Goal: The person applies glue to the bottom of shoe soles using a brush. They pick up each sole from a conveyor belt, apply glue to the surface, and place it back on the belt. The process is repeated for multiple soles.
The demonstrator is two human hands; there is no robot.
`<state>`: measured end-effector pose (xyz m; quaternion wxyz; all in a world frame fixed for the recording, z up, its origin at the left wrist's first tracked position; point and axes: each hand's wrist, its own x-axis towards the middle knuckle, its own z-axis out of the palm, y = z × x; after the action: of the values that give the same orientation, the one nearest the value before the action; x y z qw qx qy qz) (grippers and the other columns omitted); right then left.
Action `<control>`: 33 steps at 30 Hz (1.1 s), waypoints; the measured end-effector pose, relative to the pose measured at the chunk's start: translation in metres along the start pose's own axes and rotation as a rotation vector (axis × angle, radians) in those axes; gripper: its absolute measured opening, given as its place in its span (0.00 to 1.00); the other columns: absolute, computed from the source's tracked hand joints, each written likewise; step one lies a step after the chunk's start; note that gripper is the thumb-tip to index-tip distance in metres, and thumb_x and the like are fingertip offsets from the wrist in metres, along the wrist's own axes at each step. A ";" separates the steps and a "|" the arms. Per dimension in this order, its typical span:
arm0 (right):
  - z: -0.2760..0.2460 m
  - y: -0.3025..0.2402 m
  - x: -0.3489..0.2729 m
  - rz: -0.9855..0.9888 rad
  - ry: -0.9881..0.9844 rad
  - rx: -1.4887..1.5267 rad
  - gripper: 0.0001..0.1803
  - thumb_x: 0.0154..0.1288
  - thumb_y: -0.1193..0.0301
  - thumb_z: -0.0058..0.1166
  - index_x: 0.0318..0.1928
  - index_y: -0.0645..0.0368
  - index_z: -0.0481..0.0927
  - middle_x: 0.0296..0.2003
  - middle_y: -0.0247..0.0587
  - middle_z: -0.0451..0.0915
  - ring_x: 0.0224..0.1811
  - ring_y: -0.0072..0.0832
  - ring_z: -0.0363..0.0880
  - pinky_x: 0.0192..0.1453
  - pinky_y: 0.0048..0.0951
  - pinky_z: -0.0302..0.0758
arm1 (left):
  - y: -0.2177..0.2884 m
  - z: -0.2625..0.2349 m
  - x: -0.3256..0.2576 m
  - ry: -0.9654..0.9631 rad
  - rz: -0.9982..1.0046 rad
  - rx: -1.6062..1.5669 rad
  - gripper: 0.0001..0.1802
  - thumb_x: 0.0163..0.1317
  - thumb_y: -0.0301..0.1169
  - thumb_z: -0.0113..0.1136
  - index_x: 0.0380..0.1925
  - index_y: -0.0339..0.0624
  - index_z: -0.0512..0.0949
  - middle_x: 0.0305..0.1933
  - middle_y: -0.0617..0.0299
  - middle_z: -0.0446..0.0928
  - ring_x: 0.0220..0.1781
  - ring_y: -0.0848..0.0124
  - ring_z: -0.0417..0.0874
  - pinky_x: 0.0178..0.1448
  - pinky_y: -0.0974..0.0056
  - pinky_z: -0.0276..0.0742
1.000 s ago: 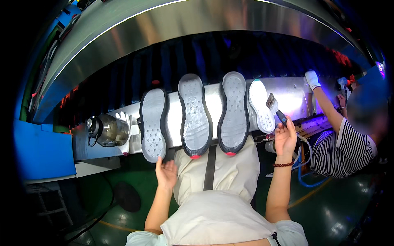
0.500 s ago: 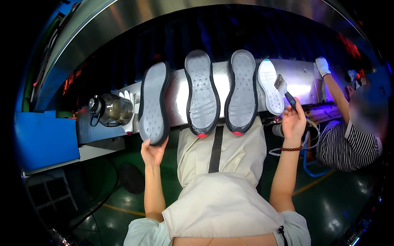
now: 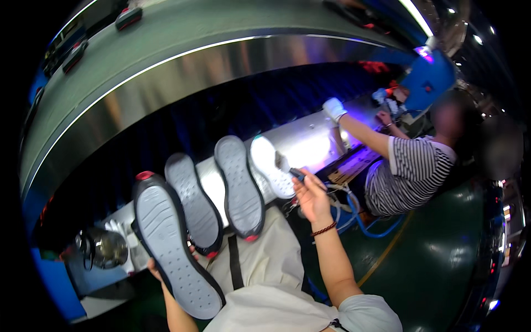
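Several shoes lie sole-up in a row on a shiny steel conveyor [image 3: 312, 138]. My left hand [image 3: 154, 268], mostly hidden behind it, grips the nearest grey-soled dark shoe [image 3: 171, 249] and holds it raised toward me. Two more grey-soled shoes [image 3: 194, 206] [image 3: 239, 185] lie beside it. My right hand [image 3: 312, 196] holds a small brush [image 3: 289, 167] whose head touches the white sole [image 3: 269, 166] at the right end of the row.
A curved steel hood [image 3: 166, 77] arches over the conveyor. A round metal pot [image 3: 104, 249] stands at the left end. A co-worker in a striped shirt [image 3: 406, 174] reaches a white-gloved hand [image 3: 334, 108] onto the conveyor at right. Blue hoses [image 3: 365, 224] hang below.
My left hand has lifted the leftmost shoe off the row and closer to me. The view has swung and tilted. My right hand stays with the brush at the white sole.
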<state>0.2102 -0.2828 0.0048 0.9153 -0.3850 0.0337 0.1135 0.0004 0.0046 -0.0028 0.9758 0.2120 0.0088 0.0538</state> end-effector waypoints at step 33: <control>0.084 -0.003 -0.006 0.130 -0.326 -0.287 0.10 0.48 0.80 0.49 0.35 0.68 0.72 0.33 0.49 0.75 0.38 0.33 0.74 0.49 0.30 0.68 | -0.055 0.052 0.102 0.390 -0.076 -0.132 0.38 0.51 0.62 0.34 0.53 0.44 0.60 0.53 0.58 0.63 0.53 0.62 0.64 0.57 0.60 0.57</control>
<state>0.2027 -0.2260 0.0669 0.8352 -0.4848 -0.1066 0.2367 0.1091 -0.0559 0.0226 0.9686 0.1328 0.2022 0.0573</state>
